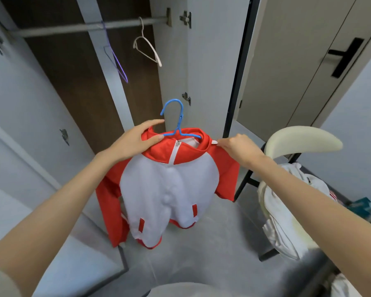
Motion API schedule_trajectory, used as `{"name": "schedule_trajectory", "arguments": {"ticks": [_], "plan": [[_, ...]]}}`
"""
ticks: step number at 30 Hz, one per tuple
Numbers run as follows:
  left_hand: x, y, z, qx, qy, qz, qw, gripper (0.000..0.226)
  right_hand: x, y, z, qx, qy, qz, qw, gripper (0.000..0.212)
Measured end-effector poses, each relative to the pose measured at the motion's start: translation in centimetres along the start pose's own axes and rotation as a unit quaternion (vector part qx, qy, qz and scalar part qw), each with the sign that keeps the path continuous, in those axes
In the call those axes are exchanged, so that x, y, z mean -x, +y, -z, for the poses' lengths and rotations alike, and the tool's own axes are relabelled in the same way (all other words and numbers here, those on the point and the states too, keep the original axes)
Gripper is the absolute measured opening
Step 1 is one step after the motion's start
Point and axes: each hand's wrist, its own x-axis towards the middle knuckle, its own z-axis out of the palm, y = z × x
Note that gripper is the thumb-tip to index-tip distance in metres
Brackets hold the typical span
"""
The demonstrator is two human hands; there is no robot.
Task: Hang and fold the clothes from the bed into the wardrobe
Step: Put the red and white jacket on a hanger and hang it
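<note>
Now, from the head view, a red and white jacket (pixel 169 189) sits on a blue hanger (pixel 176 118), held up in the air in front of the open wardrobe (pixel 73 93). The left hand (pixel 135 142) grips the collar on one side, thumb by the hanger. The right hand (pixel 238 148) pinches the collar on the other side. Up on the rail (pixel 62 31) hang a white hanger (pixel 147 48) and a purple hanger (pixel 116 61). A chair (pixel 302 140) on the right has white clothes (pixel 287 211) on it.
</note>
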Motion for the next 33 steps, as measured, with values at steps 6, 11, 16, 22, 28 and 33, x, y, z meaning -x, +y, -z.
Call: {"name": "schedule_trajectory", "arguments": {"ticks": [6, 11, 16, 22, 28, 33], "plan": [[-0.1, -0.1, -0.4, -0.017, -0.048, 0.037, 0.998, 0.031, -0.7, 0.0, 0.9, 0.021, 0.067, -0.017, 0.997, 0.019], [-0.9, 0.1, -1.1, -0.112, -0.016, 0.134, 0.985, 0.043, -1.2, -0.5, 2.9, -0.032, 0.208, -0.020, 0.977, 0.031], [-1.5, 1.6, -2.0, 0.020, 0.108, 0.100, 0.989, 0.032, 0.4, 1.8, 0.7, -0.046, 0.125, -0.032, 0.991, 0.025], [-3.2, 3.7, -2.5, 0.077, 0.143, 0.081, 0.983, 0.027, 2.4, 4.6, -2.4, -0.194, 0.101, -0.162, 0.962, 0.063], [-5.0, 5.8, -2.9, -0.010, 0.117, 0.083, 0.990, 0.031, 0.9, 4.0, -0.2, -0.138, 0.192, -0.103, 0.966, 0.046], [-5.3, 7.1, -3.6, -0.070, 0.141, 0.051, 0.986, 0.024, -0.1, 0.7, 2.1, -0.381, 0.082, -0.034, 0.920, 0.051]]}}
